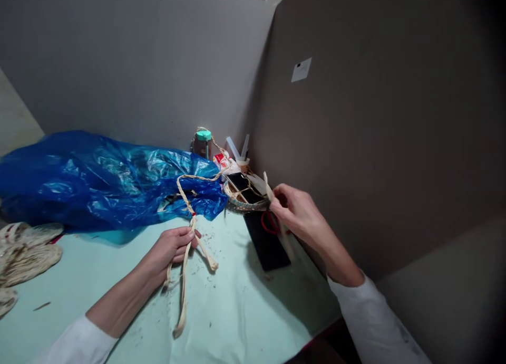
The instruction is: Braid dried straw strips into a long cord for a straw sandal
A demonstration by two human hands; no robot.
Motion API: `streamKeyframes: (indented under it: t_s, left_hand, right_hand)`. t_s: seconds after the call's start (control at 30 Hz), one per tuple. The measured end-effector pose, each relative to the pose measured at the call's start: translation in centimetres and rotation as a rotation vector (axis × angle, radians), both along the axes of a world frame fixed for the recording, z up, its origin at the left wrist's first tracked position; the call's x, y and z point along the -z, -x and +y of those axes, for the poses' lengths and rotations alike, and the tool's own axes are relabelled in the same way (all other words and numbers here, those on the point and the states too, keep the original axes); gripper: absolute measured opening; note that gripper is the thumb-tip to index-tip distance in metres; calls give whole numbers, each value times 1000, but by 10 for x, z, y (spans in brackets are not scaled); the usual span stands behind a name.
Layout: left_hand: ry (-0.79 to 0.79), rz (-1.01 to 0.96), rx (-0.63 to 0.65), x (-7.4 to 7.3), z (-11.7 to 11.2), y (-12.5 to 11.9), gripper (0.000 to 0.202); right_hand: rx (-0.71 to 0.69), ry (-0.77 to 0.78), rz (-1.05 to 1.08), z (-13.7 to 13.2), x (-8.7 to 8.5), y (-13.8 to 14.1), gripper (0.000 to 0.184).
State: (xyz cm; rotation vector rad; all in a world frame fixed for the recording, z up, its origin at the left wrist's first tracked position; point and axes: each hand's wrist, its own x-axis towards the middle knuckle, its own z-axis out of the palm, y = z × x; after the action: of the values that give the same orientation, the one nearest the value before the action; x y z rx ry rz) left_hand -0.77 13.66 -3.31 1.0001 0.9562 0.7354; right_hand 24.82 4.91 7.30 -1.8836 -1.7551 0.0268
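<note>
My left hand [171, 249] is closed round a braided straw rope [185, 195], just below a red tie on it. Several loose pale strands [183, 293] hang from my fist onto the light green tabletop [233, 311]. The rope runs up and right toward a small woven basket [242, 204] in the corner. My right hand [297, 212] is by that basket, fingers pinched on a single pale straw strip [269, 189] that sticks up from my grip.
A big blue plastic bag [90, 179] lies along the back wall. Coils of straw braid [23, 253] sit at the left edge. In the corner stand a green-lidded jar [203, 141], a paper cup [242, 164] and a black flat device [265, 242]. Brown partition on the right.
</note>
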Motion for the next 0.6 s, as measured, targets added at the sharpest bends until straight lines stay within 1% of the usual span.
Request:
streamKeyframes:
  t_s: [0.03, 0.07, 0.1, 0.13, 0.17, 0.23, 0.3, 0.37, 0.47, 0.6]
  left_hand:
    - [2, -10, -2, -1, -1, 0, 26]
    - [0, -18, -8, -1, -2, 0, 24]
    - [-5, -25, -15, -2, -3, 1, 23]
    - [-9, -31, -21, -2, -4, 1, 22]
    - [-14, -36, -27, -2, -5, 1, 21]
    - [-22, -42, -33, -3, -6, 2, 20]
    - [-23, -39, -37, -3, -7, 2, 19]
    - [-21, -34, -36, -3, -6, 1, 20]
    - [-16, -22, -24, -2, -5, 1, 25]
    - [0, 6, -11, 0, -5, 1, 28]
  right_hand:
    - [-166, 62, 210, 4, -2, 7, 17]
    - [-319, 146, 419, 9, -1, 14, 20]
    - [-444, 235, 607, 16, 3, 22, 22]
    - [-533, 312, 760, 24, 9, 29, 24]
    - [-586, 367, 875, 32, 17, 36, 26]
    - [-614, 425, 1016, 48, 36, 48, 29]
    - [-609, 460, 1098, 59, 54, 58, 31]
    - [-590, 476, 1145, 65, 68, 66, 34]
    - [-550, 460, 1144, 67, 81, 74, 38]
    - [-541, 449, 1087, 64, 89, 79, 33]
